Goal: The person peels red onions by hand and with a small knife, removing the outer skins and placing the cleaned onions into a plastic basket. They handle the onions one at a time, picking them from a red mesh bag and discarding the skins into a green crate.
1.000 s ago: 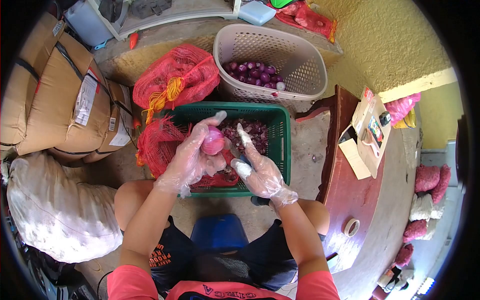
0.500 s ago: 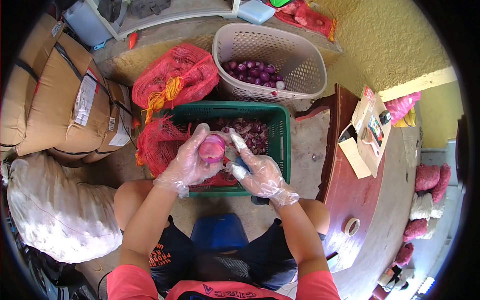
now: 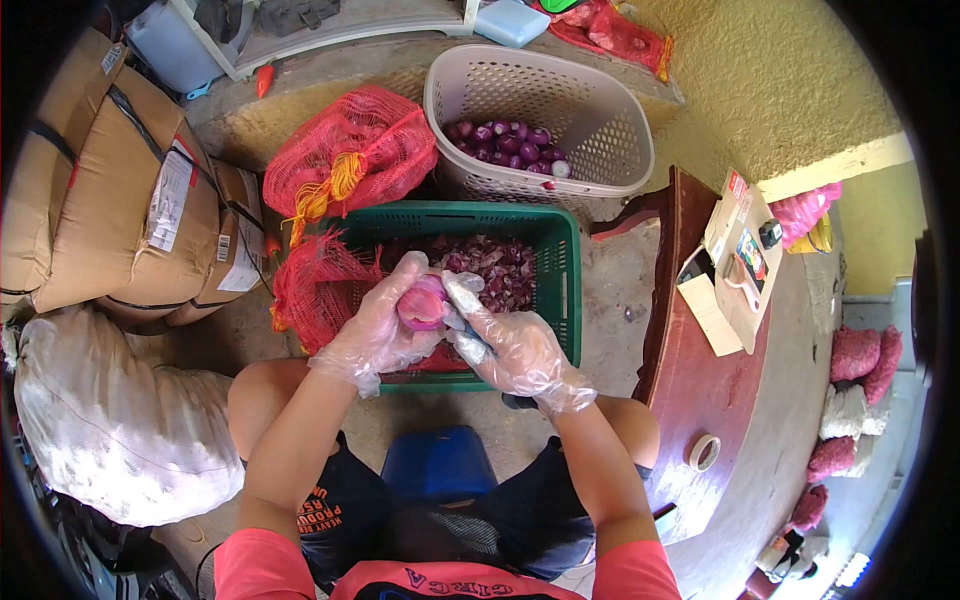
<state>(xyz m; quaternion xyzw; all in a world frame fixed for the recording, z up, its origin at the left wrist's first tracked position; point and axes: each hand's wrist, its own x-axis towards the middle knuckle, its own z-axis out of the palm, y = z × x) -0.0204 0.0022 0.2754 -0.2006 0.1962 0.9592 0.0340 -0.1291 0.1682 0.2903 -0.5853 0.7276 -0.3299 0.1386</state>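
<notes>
My left hand [image 3: 385, 318], in a clear plastic glove, is closed around a red onion [image 3: 423, 302] with glossy pink-purple skin. My right hand [image 3: 515, 345] is gloved too and has whitish coverings on its fingertips. Its thumb and fingers come up to the onion's right side. Between them shows part of a small blue object [image 3: 478, 330], mostly hidden in the grip. Both hands are over a green plastic crate [image 3: 562, 290], where loose onion skins [image 3: 500, 265] lie at the back. A red mesh bag [image 3: 312, 285] hangs over the crate's left side.
Behind the crate stands a light perforated basket [image 3: 600, 120] with several peeled onions [image 3: 510, 145]. A full red mesh sack [image 3: 350, 150] sits beside it. Taped cardboard boxes [image 3: 120, 200] and a white sack [image 3: 120, 420] are on the left, a wooden table [image 3: 700, 400] on the right.
My right hand has moved left and in against the onion, its fingers now closer together. The onion has turned slightly in my left hand.
</notes>
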